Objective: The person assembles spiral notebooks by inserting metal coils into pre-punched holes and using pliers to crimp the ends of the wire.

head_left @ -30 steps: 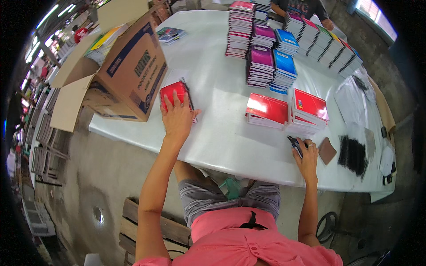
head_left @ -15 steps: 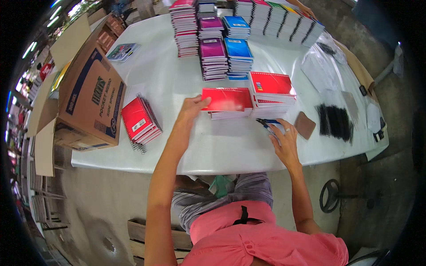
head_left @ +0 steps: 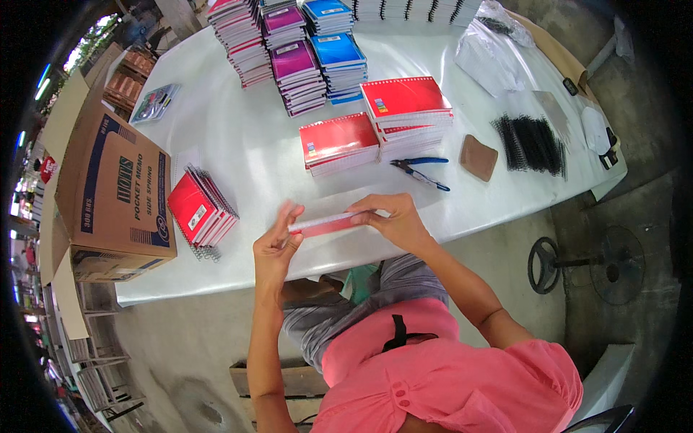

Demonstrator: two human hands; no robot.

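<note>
Right hand (head_left: pixel 390 219): thumb and fingers closed in a pinch on the right end of a thin red pad (head_left: pixel 326 226). Left hand (head_left: pixel 273 244): partly blurred, thumb and fingers spread apart around the pad's left end; firm contact there cannot be confirmed. The pad lies between the two hands, turned edge-up, its white edge uppermost and its red face toward the wearer. It is in front of the near part of the table (head_left: pixel 253 155); whether it touches the surface cannot be told.

Directly beyond the pad stands a low red stack (head_left: pixel 339 141), with a taller red pile (head_left: pixel 406 97) against its right side. Just beyond the right hand lie the pliers (head_left: pixel 408 167), handles parted and pointing right. Farther right of that hand are a brown square (head_left: pixel 478 157), then a bundle of black coils (head_left: pixel 530 144).

Left of the left hand, well apart from it, sit red spiral books (head_left: pixel 193 208), and past them an upright carton (head_left: pixel 126 191) with flaps spread. Far beyond both hands, purple books (head_left: pixel 294 61) stand beside blue books (head_left: pixel 339 50)
</note>
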